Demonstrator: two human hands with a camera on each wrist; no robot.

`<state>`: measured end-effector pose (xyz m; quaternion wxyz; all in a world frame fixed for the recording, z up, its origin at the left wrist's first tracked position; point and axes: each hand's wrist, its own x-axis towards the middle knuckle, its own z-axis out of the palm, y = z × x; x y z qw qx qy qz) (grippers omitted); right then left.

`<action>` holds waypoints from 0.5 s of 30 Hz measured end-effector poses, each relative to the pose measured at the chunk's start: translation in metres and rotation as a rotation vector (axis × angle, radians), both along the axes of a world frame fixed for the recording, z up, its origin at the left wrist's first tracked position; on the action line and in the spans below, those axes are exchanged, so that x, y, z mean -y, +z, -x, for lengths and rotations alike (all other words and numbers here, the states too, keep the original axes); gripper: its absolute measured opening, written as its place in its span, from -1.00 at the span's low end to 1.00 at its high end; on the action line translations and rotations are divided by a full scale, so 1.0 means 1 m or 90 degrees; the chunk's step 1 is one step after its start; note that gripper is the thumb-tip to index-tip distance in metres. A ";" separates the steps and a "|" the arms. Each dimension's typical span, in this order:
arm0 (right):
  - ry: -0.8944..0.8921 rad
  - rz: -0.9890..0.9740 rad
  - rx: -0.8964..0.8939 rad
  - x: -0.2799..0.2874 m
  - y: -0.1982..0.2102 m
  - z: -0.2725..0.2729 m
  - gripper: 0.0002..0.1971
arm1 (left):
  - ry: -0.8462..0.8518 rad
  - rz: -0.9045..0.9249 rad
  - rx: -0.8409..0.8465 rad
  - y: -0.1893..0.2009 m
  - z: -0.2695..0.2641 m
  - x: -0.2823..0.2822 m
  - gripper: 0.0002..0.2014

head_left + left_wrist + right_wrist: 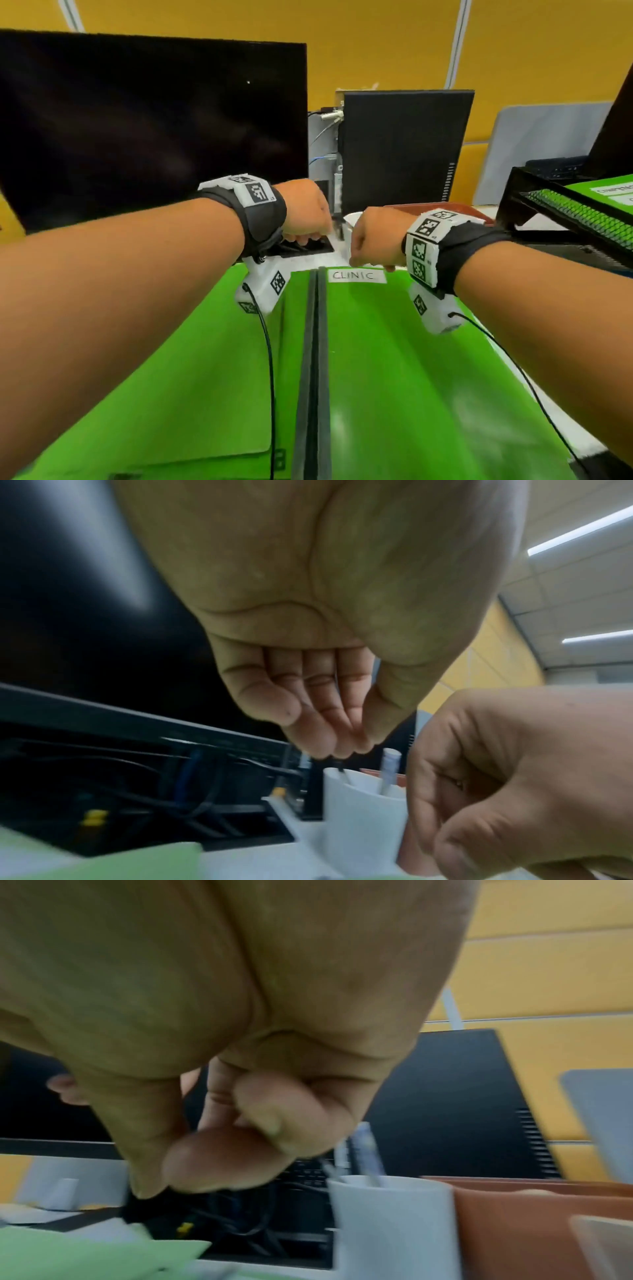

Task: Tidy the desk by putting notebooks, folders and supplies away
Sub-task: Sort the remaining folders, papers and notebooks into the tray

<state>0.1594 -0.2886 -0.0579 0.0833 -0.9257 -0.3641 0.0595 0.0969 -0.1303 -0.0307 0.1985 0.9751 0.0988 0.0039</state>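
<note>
A white cup (351, 219) stands at the back of the desk between my two hands. In it lean a pale blue pen (388, 769) and a thin dark pen (343, 774). My left hand (342, 739) hovers just left of the cup with its fingers straight and pointing down, and nothing shows in them. My right hand (240, 1150) is curled into a fist in front of the cup (394, 1218), thumb against the fingers, with nothing visible in it. Under my forearms lie green folders (411, 359); one bears a white label (356, 275) reading CLINIC.
A dark monitor (137, 130) and a black computer tower (404, 147) stand behind the cup. A brown tray (431, 207) sits right of it. A black mesh rack (548, 212) at the right holds another green folder (603, 195). A cable slot (308, 248) opens under my left hand.
</note>
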 end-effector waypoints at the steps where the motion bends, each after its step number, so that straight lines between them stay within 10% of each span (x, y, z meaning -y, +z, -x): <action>1: 0.034 -0.006 -0.005 -0.017 0.001 0.012 -0.86 | 0.019 -0.009 -0.014 0.002 0.015 -0.017 -0.85; 15: 0.317 0.011 -0.063 -0.227 -0.029 0.156 -0.83 | 0.385 -0.004 -0.120 -0.053 0.225 -0.203 -0.82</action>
